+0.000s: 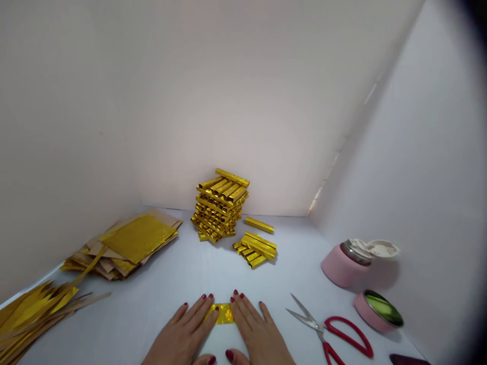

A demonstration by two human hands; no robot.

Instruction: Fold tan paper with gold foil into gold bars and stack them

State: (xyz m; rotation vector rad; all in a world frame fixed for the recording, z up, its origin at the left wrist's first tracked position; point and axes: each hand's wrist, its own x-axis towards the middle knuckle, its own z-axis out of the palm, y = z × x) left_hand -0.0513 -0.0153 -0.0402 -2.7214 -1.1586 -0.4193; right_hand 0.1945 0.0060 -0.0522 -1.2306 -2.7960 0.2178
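Observation:
A small strip of shiny gold paper (225,314) lies flat on the white table near its front. My left hand (182,332) rests over the strip's left end, fingers stretched out and palm down. On the right end lies my right hand (256,329), its fingers also extended. Both thumbs point inward below the strip. Beyond the hands stands a tall crisscross stack of folded gold bars (220,205). A smaller pile of gold bars (255,248) sits to its right, with a single bar (259,225) behind it.
Gold and brown paper sheets (139,237) are piled at the left, with cut strips (34,317) nearer. Open scissors with red handles (321,329), a pink flask (344,266) and a round pink container (378,311) are at the right. White walls enclose the table.

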